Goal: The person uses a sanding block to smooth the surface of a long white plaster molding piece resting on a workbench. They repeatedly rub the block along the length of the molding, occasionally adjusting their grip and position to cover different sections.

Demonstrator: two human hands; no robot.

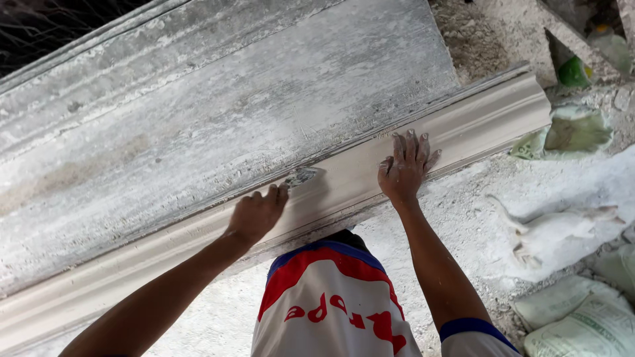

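Note:
A long pale plaster moulding (476, 122) with a curved profile lies along the front edge of a wide, plaster-caked bench (218, 112). My left hand (256, 213) grips a small flat scraper (301, 176), whose blade rests on the moulding's upper edge. To the right, my right hand (403, 168) presses flat on the moulding with its fingers spread, dusted white. My white, red and blue shirt (331, 304) fills the bottom centre.
The floor (476, 225) below the bench is covered in white powder. Filled sacks (582, 317) lie at the bottom right, a crumpled white lump (562, 228) beside them, and green bags (575, 132) by the moulding's right end. Wire mesh shows at the top left.

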